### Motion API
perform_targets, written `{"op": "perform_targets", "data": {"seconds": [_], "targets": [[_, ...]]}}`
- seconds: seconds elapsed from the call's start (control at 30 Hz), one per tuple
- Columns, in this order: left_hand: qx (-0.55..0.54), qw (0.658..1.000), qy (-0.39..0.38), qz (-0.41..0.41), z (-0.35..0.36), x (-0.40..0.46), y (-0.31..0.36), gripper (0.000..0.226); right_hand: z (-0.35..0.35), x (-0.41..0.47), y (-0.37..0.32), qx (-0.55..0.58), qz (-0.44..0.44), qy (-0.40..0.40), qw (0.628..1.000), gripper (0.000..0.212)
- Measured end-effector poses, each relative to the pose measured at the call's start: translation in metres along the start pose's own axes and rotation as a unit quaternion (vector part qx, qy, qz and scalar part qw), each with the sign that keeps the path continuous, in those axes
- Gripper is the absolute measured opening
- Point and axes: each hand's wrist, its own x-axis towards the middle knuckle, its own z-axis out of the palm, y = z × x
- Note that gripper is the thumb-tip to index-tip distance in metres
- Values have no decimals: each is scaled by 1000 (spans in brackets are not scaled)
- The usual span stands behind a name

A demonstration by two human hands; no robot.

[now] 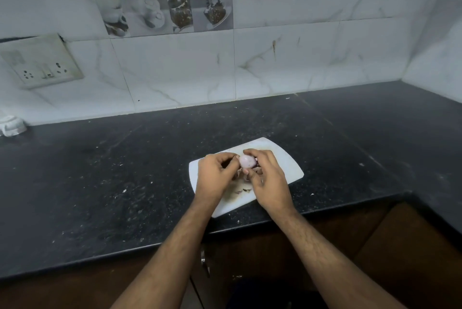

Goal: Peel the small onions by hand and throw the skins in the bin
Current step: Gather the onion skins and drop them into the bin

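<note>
Head view: both hands (217, 176) (268, 178) pinch onion (247, 160); no writing legible.

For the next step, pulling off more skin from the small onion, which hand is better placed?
The left hand, probably. The right hand already holds the small pale-pink onion in its grip above the white plastic cutting board, while the left fingertips touch the onion's side.

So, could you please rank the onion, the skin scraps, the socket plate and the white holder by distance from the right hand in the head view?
From the right hand:
1. Onion, in its fingers.
2. Skin scraps, on the board, just left.
3. Socket plate, left wall.
4. White holder, far left.
</note>
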Motion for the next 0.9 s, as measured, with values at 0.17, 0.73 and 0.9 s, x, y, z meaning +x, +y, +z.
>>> {"op": "perform_targets", "data": {"seconds": [0.17,0.73,0.9], "targets": [[10,1000,2,-19,22,17,14,29,-19,12,5,-21,8,11,1000,43],[109,994,13,-6,35,41,-11,7,-40,78,56,-127,137,20,982,37],[189,982,-10,8,24,39,-27,10,-30,98,74,-141,124,-14,982,39]]}}
